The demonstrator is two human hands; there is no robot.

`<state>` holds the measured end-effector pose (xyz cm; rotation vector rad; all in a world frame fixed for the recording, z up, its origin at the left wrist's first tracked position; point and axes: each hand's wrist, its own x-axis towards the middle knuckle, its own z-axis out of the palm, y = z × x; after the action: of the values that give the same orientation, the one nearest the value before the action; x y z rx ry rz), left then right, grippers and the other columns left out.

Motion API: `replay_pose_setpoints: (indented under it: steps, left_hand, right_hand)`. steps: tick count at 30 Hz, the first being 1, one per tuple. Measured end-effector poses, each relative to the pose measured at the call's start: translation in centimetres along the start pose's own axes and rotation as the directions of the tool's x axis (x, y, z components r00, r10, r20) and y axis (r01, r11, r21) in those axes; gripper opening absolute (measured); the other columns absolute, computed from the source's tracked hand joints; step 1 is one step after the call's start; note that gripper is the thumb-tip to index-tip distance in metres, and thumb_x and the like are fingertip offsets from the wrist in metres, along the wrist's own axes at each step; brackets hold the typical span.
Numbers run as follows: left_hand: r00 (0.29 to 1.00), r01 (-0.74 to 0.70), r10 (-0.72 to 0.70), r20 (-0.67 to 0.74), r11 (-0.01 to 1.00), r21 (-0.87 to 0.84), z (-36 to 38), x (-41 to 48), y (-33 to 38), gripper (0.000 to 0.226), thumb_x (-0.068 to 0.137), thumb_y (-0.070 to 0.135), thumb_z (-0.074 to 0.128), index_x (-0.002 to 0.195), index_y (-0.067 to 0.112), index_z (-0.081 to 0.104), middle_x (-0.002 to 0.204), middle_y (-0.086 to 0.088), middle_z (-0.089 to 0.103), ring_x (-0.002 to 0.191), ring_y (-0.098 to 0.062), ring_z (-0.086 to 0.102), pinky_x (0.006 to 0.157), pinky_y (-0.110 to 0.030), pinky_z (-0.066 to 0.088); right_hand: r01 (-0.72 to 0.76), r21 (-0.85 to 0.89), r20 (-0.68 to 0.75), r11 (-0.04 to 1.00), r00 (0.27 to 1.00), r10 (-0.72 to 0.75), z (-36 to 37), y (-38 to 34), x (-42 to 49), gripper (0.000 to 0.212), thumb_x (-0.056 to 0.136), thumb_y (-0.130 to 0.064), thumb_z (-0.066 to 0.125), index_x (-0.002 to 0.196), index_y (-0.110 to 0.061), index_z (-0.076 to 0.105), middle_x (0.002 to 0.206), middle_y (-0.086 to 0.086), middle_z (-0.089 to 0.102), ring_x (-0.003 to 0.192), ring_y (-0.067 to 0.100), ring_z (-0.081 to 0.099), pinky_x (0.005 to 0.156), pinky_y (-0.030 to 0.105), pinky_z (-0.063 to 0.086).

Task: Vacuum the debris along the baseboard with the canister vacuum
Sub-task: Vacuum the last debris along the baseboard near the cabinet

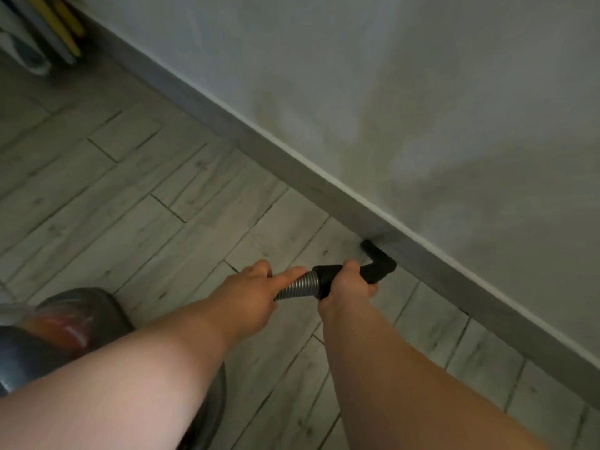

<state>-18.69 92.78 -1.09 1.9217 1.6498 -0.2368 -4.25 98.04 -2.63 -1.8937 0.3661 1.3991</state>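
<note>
The right hand (347, 282) is curled tight round the black pipe (378, 266) at the end of the hose (297, 285). The left hand (256, 284) is just behind it, wrapped round the silver, bumpy hose. The two hands are close but not touching.

The black pipe bends like an elbow. Its tip points down at the spot where the floor (162, 222) meets the gray baseboard (292, 177). I cannot tell if the tip touches the floor, because that part is dark and blurry. Any crumbs there are too small to make out.

The hose goes under the left hand and is hidden after that. Down by the left arm sits the vacuum (74, 316), a round gray tub on the floor, well apart from the baseboard. It has a shiny part with orange and red in it (I cannot tell what is inside). The arm covers some of the tub, and the edge of the view cuts off more.

The baseboard runs slanted along the bottom of the pale wall (422, 92). Far away in the corner some yellow sticks (66, 24) lean, blurry and cut off at the top.
</note>
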Motion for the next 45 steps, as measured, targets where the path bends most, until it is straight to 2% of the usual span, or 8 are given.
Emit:
replay_pose_setpoints:
  steps: [4,13,18,22,27,30,34,45]
  left_hand:
    - [0.993,0.120,-0.118,0.023,0.984,-0.131,-1.5,0.0,-3.7,0.071,0.098,0.024,0.045,0.146,0.053,0.001,0.117,-0.003,0.037,0.101,-0.021,0.048,0.089,-0.028,0.043]
    - [0.925,0.330,-0.375,-0.054,0.868,-0.371,-4.1,0.1,-9.3,0.083,0.099,0.025,0.046,0.127,0.046,-0.029,0.115,-0.002,0.035,0.088,-0.013,0.043,0.079,-0.020,0.038]
    - [0.837,0.408,-0.542,-0.078,0.713,-0.570,-6.0,3.1,-9.9,0.078,0.098,0.028,0.048,0.148,0.039,-0.012,0.111,-0.001,0.034,0.085,-0.015,0.045,0.079,-0.023,0.040]
    - [0.773,0.411,-0.633,-0.037,0.544,-0.732,-6.8,6.4,-10.4,0.077,0.099,0.028,0.047,0.150,0.036,-0.010,0.120,-0.007,0.042,0.098,-0.021,0.052,0.088,-0.026,0.044]
    - [0.778,0.395,-0.626,0.051,0.423,-0.815,-7.0,10.2,-9.2,0.083,0.097,0.030,0.052,0.150,0.033,-0.011,0.128,-0.011,0.049,0.110,-0.023,0.054,0.094,-0.030,0.044]
    - [0.793,0.380,-0.603,0.086,0.380,-0.843,-7.0,11.3,-7.6,0.085,0.096,0.030,0.054,0.150,0.033,-0.012,0.131,-0.010,0.050,0.111,-0.022,0.054,0.092,-0.027,0.044]
    - [0.799,0.366,-0.592,0.105,0.340,-0.867,-6.7,11.2,-5.3,0.085,0.096,0.030,0.053,0.150,0.033,-0.013,0.131,-0.009,0.049,0.111,-0.021,0.054,0.093,-0.027,0.044]
    - [0.878,0.367,-0.446,0.176,0.388,-0.846,-3.0,7.0,-0.8,0.085,0.095,0.029,0.053,0.151,0.032,-0.011,0.127,-0.009,0.051,0.110,-0.022,0.055,0.093,-0.027,0.045]
  right_hand:
    - [0.036,-0.096,0.011,0.995,0.999,-0.035,5.6,1.0,-1.2,0.074,0.093,-0.024,0.061,0.151,-0.039,0.018,0.125,0.010,0.053,0.099,0.032,0.060,0.087,0.053,0.053]
    - [0.316,-0.513,0.404,0.798,0.909,-0.100,17.8,1.2,-4.1,0.072,0.094,-0.020,0.060,0.153,-0.033,0.021,0.134,0.011,0.053,0.111,0.032,0.057,0.100,0.055,0.046]
    - [0.647,-0.581,0.705,0.494,0.703,-0.092,24.2,-0.1,-5.5,0.083,0.087,-0.013,0.066,0.153,-0.027,0.019,0.125,0.007,0.055,0.094,0.020,0.059,0.090,0.045,0.053]
    - [0.848,-0.512,0.859,0.140,0.508,0.066,29.1,-0.8,-5.9,0.092,0.091,-0.013,0.061,0.156,-0.031,0.000,0.119,0.000,0.045,0.078,0.005,0.051,0.071,0.032,0.051]
    - [0.839,-0.512,0.832,-0.186,0.538,0.135,31.9,-1.9,-4.8,0.085,0.096,-0.018,0.054,0.155,-0.035,-0.004,0.147,0.012,0.039,0.093,0.021,0.047,0.082,0.039,0.049]
    - [0.818,-0.465,0.820,-0.339,0.542,0.183,31.7,-2.5,-4.3,0.083,0.097,-0.018,0.052,0.154,-0.039,-0.004,0.147,0.012,0.040,0.095,0.023,0.047,0.082,0.038,0.047]
    - [0.789,-0.460,0.798,-0.408,0.569,0.199,30.5,-3.3,-4.0,0.084,0.096,-0.019,0.053,0.154,-0.040,-0.005,0.146,0.013,0.040,0.105,0.029,0.054,0.093,0.046,0.050]
    - [0.701,-0.550,0.745,-0.454,0.657,0.112,22.0,-3.3,-3.5,0.087,0.095,-0.020,0.055,0.154,-0.037,-0.007,0.123,0.019,0.056,0.083,0.023,0.054,0.084,0.043,0.054]
